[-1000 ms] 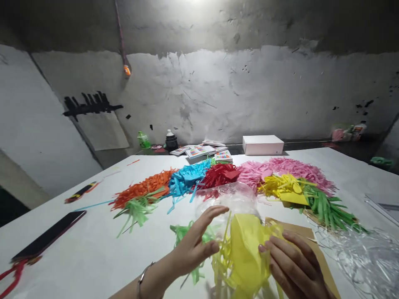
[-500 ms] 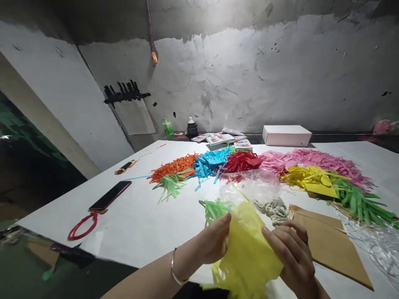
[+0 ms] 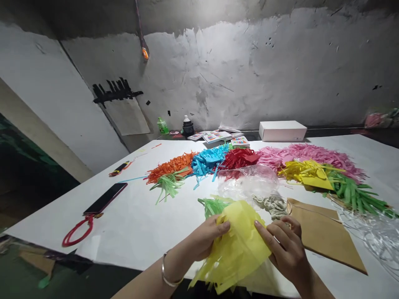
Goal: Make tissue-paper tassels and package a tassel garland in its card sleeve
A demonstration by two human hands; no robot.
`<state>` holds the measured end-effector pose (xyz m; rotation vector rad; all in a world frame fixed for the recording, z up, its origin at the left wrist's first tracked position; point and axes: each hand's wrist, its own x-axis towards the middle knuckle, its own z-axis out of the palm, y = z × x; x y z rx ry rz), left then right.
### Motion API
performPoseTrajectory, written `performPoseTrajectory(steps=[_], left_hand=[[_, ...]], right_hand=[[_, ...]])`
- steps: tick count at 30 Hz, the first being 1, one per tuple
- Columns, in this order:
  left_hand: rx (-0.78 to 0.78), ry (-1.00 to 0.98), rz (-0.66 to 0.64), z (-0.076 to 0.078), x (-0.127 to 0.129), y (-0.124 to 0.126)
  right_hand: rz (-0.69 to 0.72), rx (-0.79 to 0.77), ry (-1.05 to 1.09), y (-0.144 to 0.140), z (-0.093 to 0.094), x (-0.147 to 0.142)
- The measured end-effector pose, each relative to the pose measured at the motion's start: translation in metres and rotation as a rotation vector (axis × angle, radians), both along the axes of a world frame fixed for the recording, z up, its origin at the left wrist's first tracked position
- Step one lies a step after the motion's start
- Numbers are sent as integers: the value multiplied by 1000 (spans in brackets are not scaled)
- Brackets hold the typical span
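Note:
A sheet of yellow tissue paper [image 3: 241,241], cut into fringe along its lower left end, hangs over the table's near edge between my two hands. My left hand [image 3: 208,236] pinches its left side, thumb on top. On the other side my right hand [image 3: 282,243] grips the right edge between thumb and fingers, the thumb partly hidden. Just behind the paper lies a light green fringed tassel [image 3: 213,206]. A bundle of greyish cord [image 3: 272,205] sits beyond my right hand, next to a brown cardboard sheet [image 3: 324,236].
Fringed paper bunches in orange [image 3: 170,166], blue [image 3: 208,160], red [image 3: 240,158], pink [image 3: 324,158], yellow [image 3: 307,172] and green [image 3: 358,195] span the table. Clear plastic [image 3: 247,180] lies before them. A phone [image 3: 106,198] rests left; a white box [image 3: 282,131] stands behind.
Both hands and the yellow paper have shifted a little left and up. The paper has turned, its fringe now pointing more to the lower left. The camera view has moved slightly.

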<state>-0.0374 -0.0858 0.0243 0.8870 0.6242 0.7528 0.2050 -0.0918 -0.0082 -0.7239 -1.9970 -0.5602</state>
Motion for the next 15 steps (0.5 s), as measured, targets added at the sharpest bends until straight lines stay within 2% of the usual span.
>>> performPoseTrajectory(steps=[5,8,12,15], left_hand=[[-212,-216,-155,-30,28,-10],[-239,-186,-284,-40,48,-10],[-231,-99,-290,-40,77,-6],[-175,-12,-342,-44,86,1]], right_hand=[[-62,-28,16,7,-5,1],[-104,-26,-3,16,-6,16],[-220,0,-21,22,7,68],[-362,205,-73,12,15,110]])
